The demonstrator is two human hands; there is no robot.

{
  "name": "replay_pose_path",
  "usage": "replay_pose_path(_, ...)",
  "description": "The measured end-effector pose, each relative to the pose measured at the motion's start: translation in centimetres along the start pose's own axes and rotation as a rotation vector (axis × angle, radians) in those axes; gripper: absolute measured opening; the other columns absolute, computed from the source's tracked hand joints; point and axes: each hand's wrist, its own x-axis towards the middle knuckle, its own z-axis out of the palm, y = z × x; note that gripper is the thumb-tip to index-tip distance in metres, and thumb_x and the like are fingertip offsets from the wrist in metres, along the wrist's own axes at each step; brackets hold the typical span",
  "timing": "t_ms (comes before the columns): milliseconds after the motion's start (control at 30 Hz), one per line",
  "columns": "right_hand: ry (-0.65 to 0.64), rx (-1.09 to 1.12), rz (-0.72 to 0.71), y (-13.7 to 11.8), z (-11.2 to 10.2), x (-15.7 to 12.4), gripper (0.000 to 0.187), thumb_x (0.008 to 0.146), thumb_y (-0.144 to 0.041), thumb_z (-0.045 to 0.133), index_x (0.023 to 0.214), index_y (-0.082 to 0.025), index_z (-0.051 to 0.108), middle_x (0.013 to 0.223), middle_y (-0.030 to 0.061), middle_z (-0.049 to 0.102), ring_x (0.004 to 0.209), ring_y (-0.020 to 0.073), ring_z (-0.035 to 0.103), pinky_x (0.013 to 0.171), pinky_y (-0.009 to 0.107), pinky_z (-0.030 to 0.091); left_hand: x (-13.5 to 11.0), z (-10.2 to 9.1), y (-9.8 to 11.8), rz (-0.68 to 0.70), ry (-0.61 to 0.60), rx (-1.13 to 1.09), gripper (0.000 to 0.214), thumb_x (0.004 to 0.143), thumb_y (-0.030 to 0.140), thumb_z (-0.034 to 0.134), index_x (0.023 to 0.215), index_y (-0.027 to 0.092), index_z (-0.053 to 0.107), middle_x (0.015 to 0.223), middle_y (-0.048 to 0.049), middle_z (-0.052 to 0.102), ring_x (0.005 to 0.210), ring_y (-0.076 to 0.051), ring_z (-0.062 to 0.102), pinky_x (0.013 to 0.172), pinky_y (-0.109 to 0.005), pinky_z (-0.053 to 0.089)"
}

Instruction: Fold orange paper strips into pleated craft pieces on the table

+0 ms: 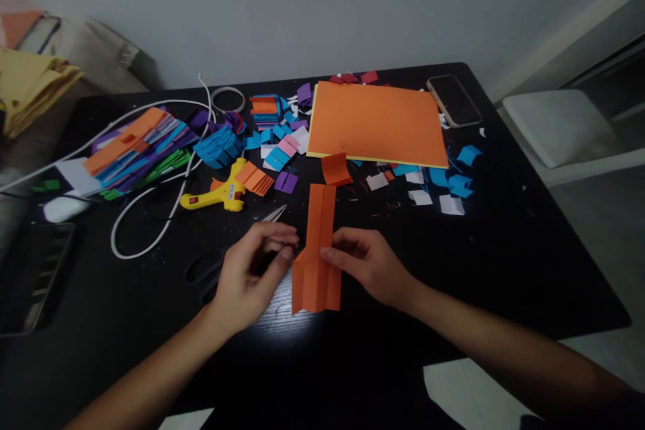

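A long folded strip of orange paper (318,250) lies lengthwise on the black table (504,262). My right hand (370,262) pinches its right edge about midway, fingers closed on the paper. My left hand (252,275) is at the strip's left edge, thumb and fingertips curled and touching the fold. Just behind my left hand the metal tips of scissors (275,213) show, their dark handles (204,269) lying flat on the table to the left.
A large orange sheet (375,124) lies at the back, a phone (453,101) beside it. Folded coloured paper pieces (222,144) and stacks (136,148) cover the left and middle, with a yellow glue gun (216,195), white cable (151,235) and tape roll (228,99). A tablet (30,275) lies far left.
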Motion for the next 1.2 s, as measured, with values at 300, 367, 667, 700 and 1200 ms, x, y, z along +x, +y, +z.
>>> replay_pose_path(300,-0.011,0.0,0.003,0.4,0.2,0.0,0.022,0.078,-0.034,0.09,0.088,-0.019,0.079,0.09,0.0027,0.079,0.083,0.017,0.072,0.08,0.029,0.056,0.3,1.0,0.3,-0.385,-0.202,-0.156,0.022,0.095,0.035,0.068,0.085,0.016,0.069,0.065,0.0019,0.062,0.059,-0.009,0.053,0.056,-0.02,0.042)
replay_pose_path(367,-0.019,0.013,0.013,0.4,0.2,0.0,0.022,0.078,-0.034,0.09,0.09,-0.019,0.079,0.091,0.0027,0.079,0.084,0.0169,0.072,0.08,0.029,0.056,0.2,1.0,0.3,-0.394,-0.2,-0.171,0.022,0.094,0.034,0.069,0.083,0.016,0.068,0.066,0.0013,0.063,0.06,-0.009,0.053,0.056,-0.019,0.042)
replay_pose_path(667,-0.025,-0.075,-0.011,0.5,0.3,-0.1,0.018,0.088,-0.035,0.079,0.09,-0.017,0.077,0.087,0.0032,0.076,0.077,0.0153,0.068,0.071,0.028,0.052,0.3,1.0,0.0,-0.412,-0.209,-0.167,0.025,0.091,0.034,0.072,0.076,0.015,0.07,0.066,-0.0001,0.065,0.059,-0.009,0.052,0.054,-0.018,0.04)
replay_pose_path(700,-0.034,-0.073,-0.013,0.6,0.3,-0.2,0.019,0.088,-0.035,0.079,0.091,-0.017,0.077,0.087,0.0036,0.075,0.077,0.0156,0.068,0.07,0.028,0.052,0.3,1.0,0.0,-0.405,-0.215,-0.16,0.025,0.092,0.034,0.071,0.075,0.015,0.07,0.066,-0.0001,0.065,0.059,-0.009,0.052,0.054,-0.018,0.039)
replay_pose_path(1200,0.043,-0.183,-0.047,0.2,0.1,-0.2,0.024,0.088,-0.039,0.077,0.081,-0.015,0.073,0.075,0.001,0.067,0.067,0.0134,0.057,0.061,0.027,0.044,0.6,0.2,0.1,-0.333,-0.296,-0.064,0.018,0.098,0.029,0.061,0.086,0.017,0.068,0.064,0.0015,0.068,0.058,-0.01,0.062,0.056,-0.02,0.046)
